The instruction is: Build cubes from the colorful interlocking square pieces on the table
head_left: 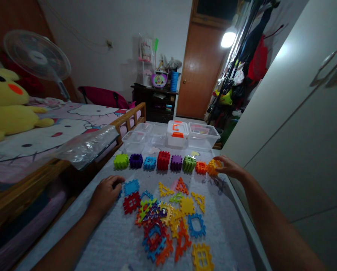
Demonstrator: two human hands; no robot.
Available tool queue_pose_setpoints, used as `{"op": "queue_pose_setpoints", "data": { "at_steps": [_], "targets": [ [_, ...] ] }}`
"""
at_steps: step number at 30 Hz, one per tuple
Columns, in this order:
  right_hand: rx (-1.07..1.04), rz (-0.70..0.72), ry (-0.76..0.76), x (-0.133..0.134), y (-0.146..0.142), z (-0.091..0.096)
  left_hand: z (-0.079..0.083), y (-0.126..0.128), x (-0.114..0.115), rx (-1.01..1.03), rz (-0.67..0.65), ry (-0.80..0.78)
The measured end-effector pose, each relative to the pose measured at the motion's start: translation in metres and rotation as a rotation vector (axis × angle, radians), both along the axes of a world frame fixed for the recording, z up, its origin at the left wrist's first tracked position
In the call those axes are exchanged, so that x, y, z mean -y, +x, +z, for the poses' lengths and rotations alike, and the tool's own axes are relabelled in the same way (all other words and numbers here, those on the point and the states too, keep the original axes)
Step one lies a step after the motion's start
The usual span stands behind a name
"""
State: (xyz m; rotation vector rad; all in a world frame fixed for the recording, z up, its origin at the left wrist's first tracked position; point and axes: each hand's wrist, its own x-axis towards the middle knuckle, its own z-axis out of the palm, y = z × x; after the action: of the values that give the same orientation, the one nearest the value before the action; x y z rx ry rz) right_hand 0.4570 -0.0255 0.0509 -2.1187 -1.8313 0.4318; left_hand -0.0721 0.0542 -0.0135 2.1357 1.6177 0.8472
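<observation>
At the right end of a row of stacked interlocking plastic tiles, my right hand [227,167] has its fingers closed around the yellow-orange stack [213,168]. An orange stack [201,168] stands just left of it. My left hand [107,190] rests on the cloth with its fingers loosely bent, beside a light blue square tile [131,187]. A bit of blue shows under its fingertips. Between my arms lies a loose pile of tiles, among them a dark red window tile [131,203], a yellow square tile [187,206] and a blue frame tile [196,225].
The row continues left with a red stack [163,160] and a lime green stack [121,161] at its end. Behind it stand clear plastic boxes [203,135] and a lidded box with orange latches [177,131]. A wooden bed rail [128,117] borders the left; a white cabinet [295,113], the right.
</observation>
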Motion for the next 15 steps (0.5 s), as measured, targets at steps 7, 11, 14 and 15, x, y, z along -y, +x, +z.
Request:
{"op": "queue_pose_setpoints", "data": {
  "at_steps": [7, 11, 14, 15],
  "targets": [
    [0.019, 0.039, -0.016, -0.001, -0.002, -0.007, 0.002, 0.000, 0.001, 0.000, -0.006, -0.016],
    [0.039, 0.037, -0.005, 0.000, -0.001, -0.011, 0.003, 0.000, 0.001, -0.006, -0.009, -0.014],
    [0.056, 0.037, 0.005, -0.002, 0.001, -0.013, 0.003, 0.000, 0.001, -0.008, -0.013, -0.016],
    [0.061, 0.038, 0.007, -0.002, 0.001, -0.013, 0.004, 0.000, 0.001, -0.009, -0.015, -0.017]
  ]
}}
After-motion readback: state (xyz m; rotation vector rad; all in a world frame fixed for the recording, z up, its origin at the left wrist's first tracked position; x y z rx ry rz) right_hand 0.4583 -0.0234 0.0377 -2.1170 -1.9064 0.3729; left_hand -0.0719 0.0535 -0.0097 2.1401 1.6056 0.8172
